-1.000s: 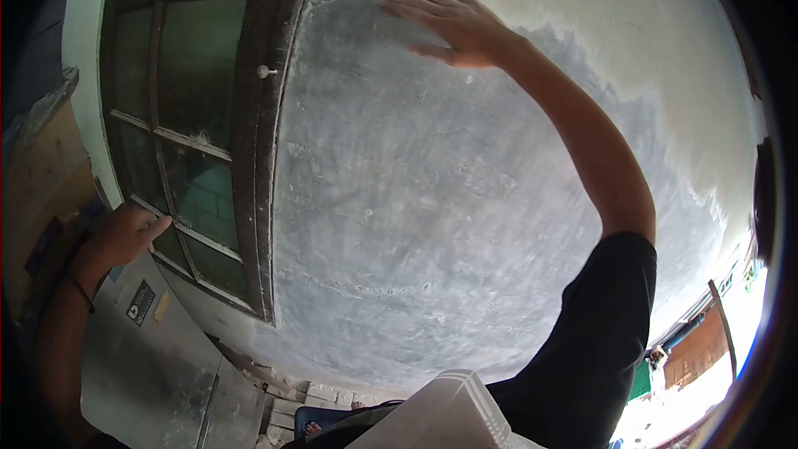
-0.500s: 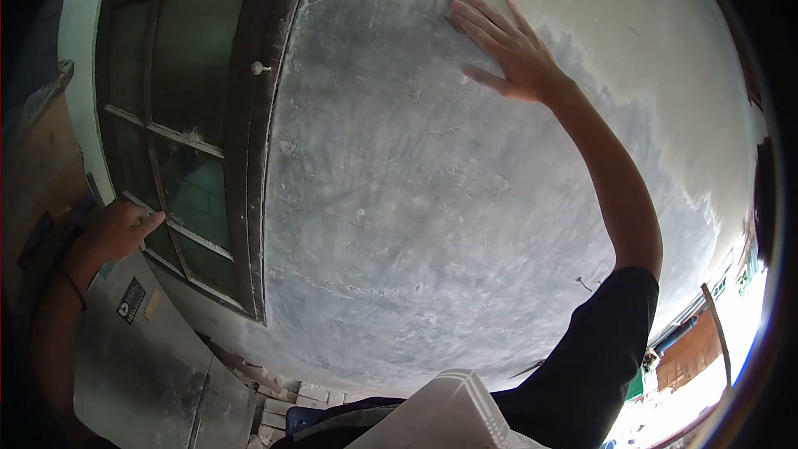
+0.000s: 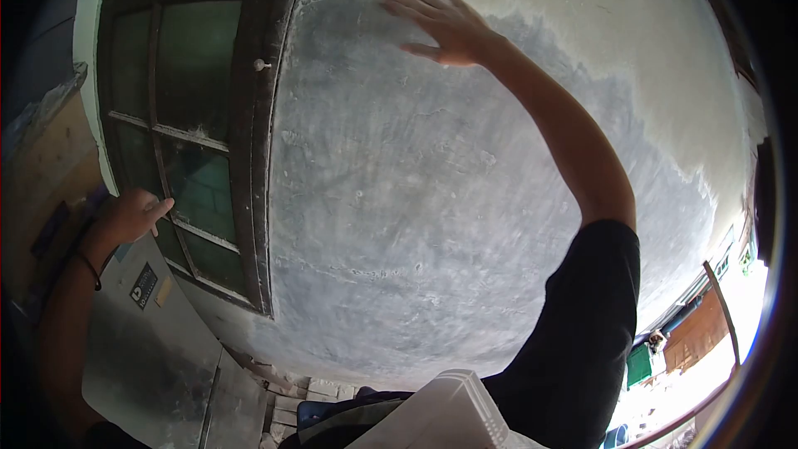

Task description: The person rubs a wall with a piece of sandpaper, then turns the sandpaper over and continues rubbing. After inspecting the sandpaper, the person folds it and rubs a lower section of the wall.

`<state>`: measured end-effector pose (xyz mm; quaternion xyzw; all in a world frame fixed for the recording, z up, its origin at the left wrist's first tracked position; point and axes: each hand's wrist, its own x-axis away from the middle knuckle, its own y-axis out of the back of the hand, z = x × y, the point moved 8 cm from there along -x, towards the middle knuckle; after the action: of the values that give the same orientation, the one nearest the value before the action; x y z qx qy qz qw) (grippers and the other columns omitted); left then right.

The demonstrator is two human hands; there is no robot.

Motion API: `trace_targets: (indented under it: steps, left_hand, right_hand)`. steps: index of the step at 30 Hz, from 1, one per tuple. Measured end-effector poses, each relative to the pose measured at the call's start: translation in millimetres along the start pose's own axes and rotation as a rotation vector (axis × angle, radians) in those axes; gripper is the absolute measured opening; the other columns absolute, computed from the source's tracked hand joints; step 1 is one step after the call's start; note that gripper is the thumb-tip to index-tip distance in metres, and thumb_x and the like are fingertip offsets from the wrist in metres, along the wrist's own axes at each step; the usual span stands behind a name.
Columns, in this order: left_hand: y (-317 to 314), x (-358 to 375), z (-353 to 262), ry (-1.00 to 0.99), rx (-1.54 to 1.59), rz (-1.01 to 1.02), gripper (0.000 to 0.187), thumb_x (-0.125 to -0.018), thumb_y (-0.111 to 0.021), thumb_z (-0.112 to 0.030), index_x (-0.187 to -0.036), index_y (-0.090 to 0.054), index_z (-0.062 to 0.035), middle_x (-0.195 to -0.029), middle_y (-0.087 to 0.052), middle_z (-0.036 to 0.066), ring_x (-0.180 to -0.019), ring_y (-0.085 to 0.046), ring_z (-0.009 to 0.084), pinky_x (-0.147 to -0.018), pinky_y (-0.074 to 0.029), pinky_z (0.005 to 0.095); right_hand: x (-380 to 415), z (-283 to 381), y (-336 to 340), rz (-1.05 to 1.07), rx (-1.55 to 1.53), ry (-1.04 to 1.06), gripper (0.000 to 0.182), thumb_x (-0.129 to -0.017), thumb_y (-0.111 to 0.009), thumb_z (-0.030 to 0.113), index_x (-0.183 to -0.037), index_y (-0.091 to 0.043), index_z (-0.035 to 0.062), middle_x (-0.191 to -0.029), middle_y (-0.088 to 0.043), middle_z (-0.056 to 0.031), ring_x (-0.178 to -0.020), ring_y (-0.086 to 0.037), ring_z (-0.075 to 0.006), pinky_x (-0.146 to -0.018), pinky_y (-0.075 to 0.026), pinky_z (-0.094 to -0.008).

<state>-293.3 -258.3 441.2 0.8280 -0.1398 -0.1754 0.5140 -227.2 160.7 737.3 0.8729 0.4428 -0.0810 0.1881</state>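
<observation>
My right hand [image 3: 445,27] lies with fingers spread against the wall [image 3: 399,166], near the top of its dark grey patch. The patch looks smeared and rough, with a ragged border against the paler wall above. I see no tool in that hand. At the left, my left hand [image 3: 137,214] is curled over the upper edge of a grey metal panel [image 3: 145,366] that carries a dark label [image 3: 144,284]. One digit points toward the window, and the other fingers are partly hidden.
A dark-framed window [image 3: 195,75] with dusty panes and a pale knob [image 3: 261,65] stands left of the grey patch. A white, slotted plastic object [image 3: 445,407] sticks up at the bottom centre. Bright outdoor space with a green item [image 3: 639,364] shows at lower right.
My right hand has slid left and slightly up along the wall, toward the window frame. The left hand keeps its place on the panel while the view shifts a little.
</observation>
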Motion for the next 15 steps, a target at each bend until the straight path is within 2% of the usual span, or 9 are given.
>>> trace_targets:
  steps: [3, 5, 6, 8, 12, 15]
  left_hand:
    - [-3, -4, 7, -0.014, 0.021, -0.012, 0.057, -0.101, -0.054, -0.044, -0.067, -0.059, 0.0018, -0.057, -0.063, 0.013, -0.055, -0.067, 0.0231, -0.055, -0.048, 0.038]
    - [-3, -5, 5, -0.004, 0.011, -0.012, 0.059, -0.101, -0.053, -0.046, -0.064, -0.057, 0.0001, -0.057, -0.064, 0.013, -0.054, -0.067, 0.0239, -0.055, -0.049, 0.0381]
    - [-1, -4, 2, -0.004, 0.053, -0.023, 0.059, -0.101, -0.053, -0.046, -0.064, -0.057, 0.0, -0.056, -0.064, 0.012, -0.053, -0.067, 0.0232, -0.054, -0.049, 0.0379]
    - [-2, -1, 0, 0.011, 0.104, -0.033, 0.059, -0.1, -0.053, -0.046, -0.063, -0.056, 0.0, -0.056, -0.064, 0.012, -0.052, -0.067, 0.0224, -0.054, -0.048, 0.0378]
    - [-3, -4, 5, 0.049, 0.069, -0.025, 0.057, -0.1, -0.053, -0.046, -0.068, -0.062, 0.0002, -0.056, -0.065, 0.012, -0.053, -0.068, 0.0226, -0.055, -0.049, 0.0367]
    - [-8, -5, 7, 0.063, 0.063, -0.013, 0.055, -0.099, -0.054, -0.047, -0.074, -0.067, -0.0001, -0.059, -0.067, 0.012, -0.056, -0.069, 0.0232, -0.058, -0.051, 0.0362]
  right_hand:
    - [53, -18, 9, 0.051, 0.097, -0.044, 0.077, -0.096, -0.045, 0.065, -0.158, -0.022, 0.0264, -0.165, -0.021, 0.0028, -0.153, -0.016, -0.0175, -0.126, -0.007, -0.0525]
    - [85, -23, 13, 0.048, 0.021, -0.058, 0.078, -0.097, -0.052, 0.056, -0.159, -0.02, 0.0219, -0.166, -0.018, -0.0003, -0.153, -0.015, -0.021, -0.125, -0.007, -0.056]
    - [100, -25, 17, 0.049, 0.018, -0.057, 0.078, -0.097, -0.052, 0.056, -0.159, -0.02, 0.0219, -0.166, -0.018, -0.0003, -0.153, -0.015, -0.021, -0.125, -0.007, -0.056]
    - [121, -32, 19, 0.126, 0.046, -0.125, 0.077, -0.096, -0.051, 0.059, -0.158, -0.022, 0.025, -0.165, -0.02, 0.004, -0.153, -0.016, -0.0185, -0.126, -0.008, -0.0544]
    - [118, -29, 27, 0.163, 0.041, -0.185, 0.081, -0.094, -0.055, 0.057, -0.159, -0.021, 0.0224, -0.165, -0.022, 0.0027, -0.153, -0.015, -0.0195, -0.124, -0.009, -0.0567]
    - [82, -23, 27, 0.134, 0.062, -0.19, 0.081, -0.094, -0.051, 0.061, -0.159, -0.021, 0.022, -0.165, -0.021, 0.0027, -0.153, -0.014, -0.0186, -0.125, -0.007, -0.0565]
